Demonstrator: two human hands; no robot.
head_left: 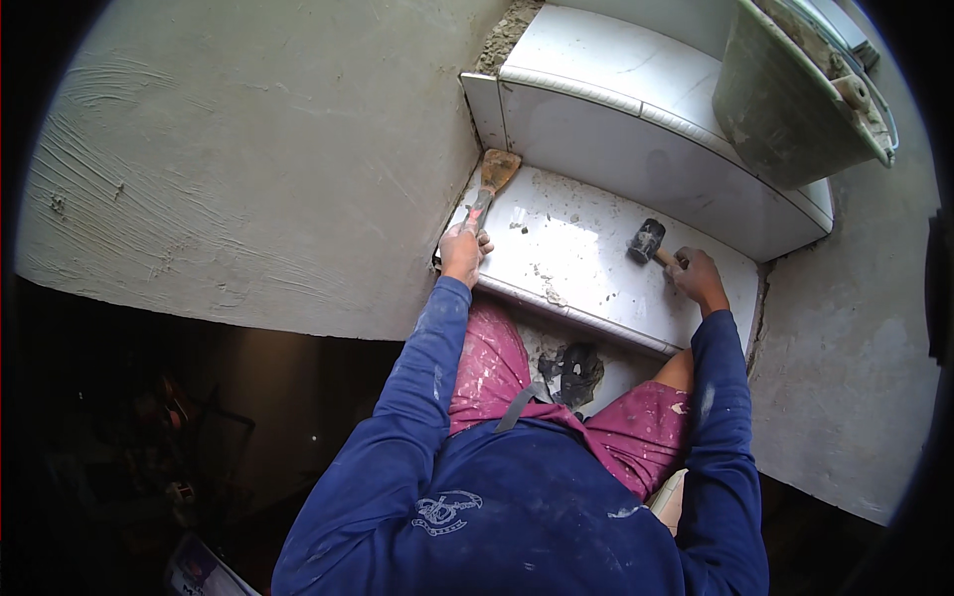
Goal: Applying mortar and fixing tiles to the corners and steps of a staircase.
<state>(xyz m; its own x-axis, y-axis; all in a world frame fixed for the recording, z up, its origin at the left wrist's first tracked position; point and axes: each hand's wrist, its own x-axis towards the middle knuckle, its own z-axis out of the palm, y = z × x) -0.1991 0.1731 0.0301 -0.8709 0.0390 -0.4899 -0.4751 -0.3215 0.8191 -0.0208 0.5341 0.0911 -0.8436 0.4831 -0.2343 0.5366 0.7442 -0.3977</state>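
Note:
My left hand [465, 252] is closed round the handle of a putty knife [500, 169] with a wide, rusty-brown blade. That blade points away from me, at the left inner corner where the white tiled step [586, 268] meets the riser [626, 159] and the grey wall. In my right hand [699, 278] is a rubber mallet [646, 240], gripped by its wooden handle, its black head smeared with pale residue. The mallet head is over the right part of the step. Mortar crumbs [554, 296] lie scattered on the tile between my hands.
A bucket [785, 109] with tools in it stands on the upper step [606, 55] at the right. Plastered walls [248, 159] flank the stairs. A crumpled black thing [572, 373] lies between my legs. Beyond the left wall's lower edge it is dark.

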